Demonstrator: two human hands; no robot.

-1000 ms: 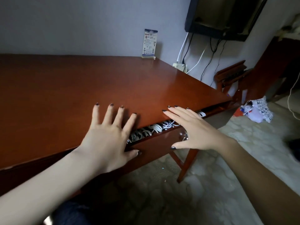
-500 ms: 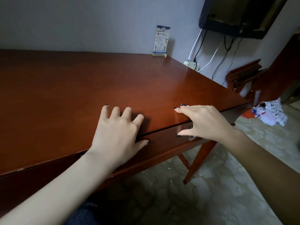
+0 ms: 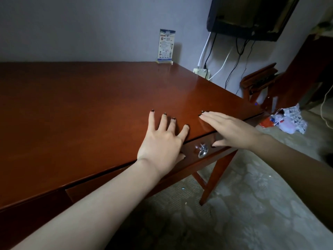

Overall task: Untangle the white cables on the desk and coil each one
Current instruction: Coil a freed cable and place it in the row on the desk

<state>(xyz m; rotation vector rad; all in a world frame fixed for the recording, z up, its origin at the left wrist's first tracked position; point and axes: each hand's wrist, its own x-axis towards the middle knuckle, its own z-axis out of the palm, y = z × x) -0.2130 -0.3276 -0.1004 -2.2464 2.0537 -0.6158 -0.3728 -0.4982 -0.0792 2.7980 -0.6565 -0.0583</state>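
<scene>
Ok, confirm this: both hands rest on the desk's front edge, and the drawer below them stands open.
Not open: the head view shows the drawer shut. The left hand and right hand do rest on the front edge of the desk.

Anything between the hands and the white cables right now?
Yes: the shut drawer. The cables lay inside it a second ago, now hidden; left hand and right hand rest on the desk above it.

One desk (image 3: 90,114), one drawer (image 3: 192,163), two hands (image 3: 162,143) (image 3: 232,130), one sign card (image 3: 166,46).
</scene>
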